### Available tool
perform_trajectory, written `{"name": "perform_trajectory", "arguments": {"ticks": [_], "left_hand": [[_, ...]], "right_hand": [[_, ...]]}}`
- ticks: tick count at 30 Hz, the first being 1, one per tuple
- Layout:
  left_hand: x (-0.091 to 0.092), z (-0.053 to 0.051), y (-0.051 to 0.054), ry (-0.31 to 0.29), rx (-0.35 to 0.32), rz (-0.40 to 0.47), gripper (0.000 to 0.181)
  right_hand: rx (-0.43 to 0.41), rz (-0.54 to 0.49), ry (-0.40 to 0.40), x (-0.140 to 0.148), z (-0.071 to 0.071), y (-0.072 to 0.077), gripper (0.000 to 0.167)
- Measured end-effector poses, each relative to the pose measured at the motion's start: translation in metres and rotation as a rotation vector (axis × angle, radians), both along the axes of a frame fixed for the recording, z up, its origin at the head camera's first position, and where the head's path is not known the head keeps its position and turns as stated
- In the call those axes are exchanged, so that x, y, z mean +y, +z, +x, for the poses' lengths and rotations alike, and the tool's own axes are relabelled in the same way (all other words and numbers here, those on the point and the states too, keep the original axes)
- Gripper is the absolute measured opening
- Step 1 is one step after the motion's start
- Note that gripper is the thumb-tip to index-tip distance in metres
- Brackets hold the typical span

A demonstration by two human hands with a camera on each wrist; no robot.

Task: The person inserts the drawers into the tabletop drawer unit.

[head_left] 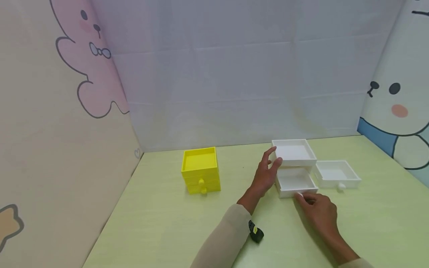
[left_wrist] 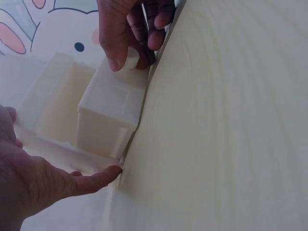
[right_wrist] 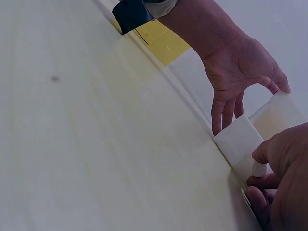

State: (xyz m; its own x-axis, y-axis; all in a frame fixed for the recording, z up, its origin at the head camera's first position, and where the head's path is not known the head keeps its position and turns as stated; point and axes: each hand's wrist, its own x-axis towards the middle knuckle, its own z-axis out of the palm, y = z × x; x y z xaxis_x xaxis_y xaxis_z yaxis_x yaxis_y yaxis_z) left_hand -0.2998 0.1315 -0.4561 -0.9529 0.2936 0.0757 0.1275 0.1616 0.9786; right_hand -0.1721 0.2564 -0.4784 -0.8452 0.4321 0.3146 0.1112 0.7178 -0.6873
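Observation:
A small white cabinet (head_left: 294,162) with a tray-like top stands at the back right of the table. Its lower white drawer (head_left: 295,180) juts out at the front. My right hand (head_left: 318,212) pinches the drawer's white knob (right_wrist: 259,168) between thumb and finger. The left hand (head_left: 264,176) is at the cabinet's left side, its thumb near the top front corner and its straight fingers (right_wrist: 217,115) reaching down along the side. To the right of the cabinet lies a second white drawer (head_left: 355,183) with a round knob.
Left of the cabinet stands a yellow drawer box (head_left: 201,176) with an open top and knobs. A pale curtain (head_left: 214,74) hangs along the table's back edge. On the left a printed wall (head_left: 67,149) borders the table; another printed panel (head_left: 395,111) stands at right.

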Motion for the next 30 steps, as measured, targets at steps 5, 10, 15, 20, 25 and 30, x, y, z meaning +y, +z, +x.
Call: {"name": "perform_trajectory", "arguments": {"ticks": [5, 10, 15, 20, 25, 30], "left_hand": [[0.0013, 0.0010, 0.0005, -0.005, 0.009, 0.004, 0.042], [0.0013, 0.0008, 0.0025, -0.001, 0.018, 0.005, 0.043], [0.0016, 0.0011, 0.0024, 0.009, 0.012, 0.002, 0.042], [0.0015, 0.0003, 0.0021, 0.012, 0.016, -0.002, 0.042], [0.0007, 0.0002, 0.0022, 0.016, 0.015, -0.008, 0.042], [0.0000, 0.0006, 0.0020, 0.019, 0.005, -0.011, 0.041]], "right_hand": [[-0.004, -0.005, -0.015, 0.0002, -0.0020, 0.0002, 0.022], [-0.015, -0.020, -0.023, 0.0004, -0.0037, 0.0012, 0.024], [-0.033, -0.028, -0.029, 0.0002, -0.0049, 0.0013, 0.026], [-0.049, -0.037, -0.024, 0.0008, -0.0060, 0.0013, 0.027], [-0.084, -0.035, -0.008, 0.0016, -0.0061, 0.0031, 0.029], [-0.110, -0.033, 0.004, 0.0020, -0.0062, 0.0046, 0.027]]}}
